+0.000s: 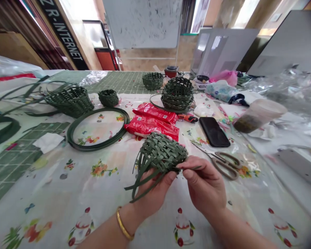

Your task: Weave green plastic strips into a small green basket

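Observation:
A small woven basket [162, 150] of dark green strips is held tilted just above the table, with several loose strip ends trailing from its lower left. My left hand [155, 192] grips it from below, thumb against the near rim. At the basket's right edge, my right hand [206, 183] pinches the end of a green strip [195, 168] between thumb and forefinger. Scissors [226, 164] with grey-brown handles lie just beyond my right hand. Red plastic packets [155, 126] lie right behind the basket. The basket's underside is hidden.
A coil of green strip [71, 138] lies left of the packets. Other woven baskets [177, 93] stand farther back. A black phone [214, 132], an orange-handled tool [188, 118] and a tilted plastic cup [259, 116] are at the right. A flowered cloth [98, 200] covers the table.

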### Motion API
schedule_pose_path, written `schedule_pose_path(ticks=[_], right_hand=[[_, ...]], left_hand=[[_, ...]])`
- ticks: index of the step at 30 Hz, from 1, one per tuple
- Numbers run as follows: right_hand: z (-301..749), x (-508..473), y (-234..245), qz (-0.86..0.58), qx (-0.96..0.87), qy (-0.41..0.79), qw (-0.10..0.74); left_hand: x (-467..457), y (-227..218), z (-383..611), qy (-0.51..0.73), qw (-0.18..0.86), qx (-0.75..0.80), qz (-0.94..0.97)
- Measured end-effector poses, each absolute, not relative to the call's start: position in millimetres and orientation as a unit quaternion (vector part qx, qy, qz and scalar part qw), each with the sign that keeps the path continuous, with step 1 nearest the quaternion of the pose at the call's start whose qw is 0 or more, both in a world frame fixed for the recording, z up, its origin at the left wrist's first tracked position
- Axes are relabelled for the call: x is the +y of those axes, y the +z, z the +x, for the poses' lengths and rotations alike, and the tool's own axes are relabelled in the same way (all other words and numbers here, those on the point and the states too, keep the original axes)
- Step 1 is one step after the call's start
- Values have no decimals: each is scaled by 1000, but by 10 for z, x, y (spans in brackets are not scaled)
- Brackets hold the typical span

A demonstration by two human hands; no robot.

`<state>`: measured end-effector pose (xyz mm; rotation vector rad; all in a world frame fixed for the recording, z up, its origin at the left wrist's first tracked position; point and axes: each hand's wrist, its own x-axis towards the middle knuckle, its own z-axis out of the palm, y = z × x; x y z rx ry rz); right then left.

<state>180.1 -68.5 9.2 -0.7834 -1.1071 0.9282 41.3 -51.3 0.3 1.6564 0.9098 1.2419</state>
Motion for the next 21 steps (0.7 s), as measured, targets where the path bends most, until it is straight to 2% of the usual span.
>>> schedule_pose_path(ticks=[5, 12, 18, 21], right_hand=[[1781, -673, 139, -326, -531, 402, 671], [1726, -723, 154, -391, -554, 387, 625], [1698, -693, 195, -393, -429, 554, 595], [1700, -680, 245, -381, -348, 612, 598]], left_hand=[[-518, -123, 491, 575, 581, 310, 485], [-486, -127, 414, 609, 577, 334, 430], [-482, -150, 460, 610, 563, 340, 441], [-490, -118, 495, 589, 601, 319, 437]])
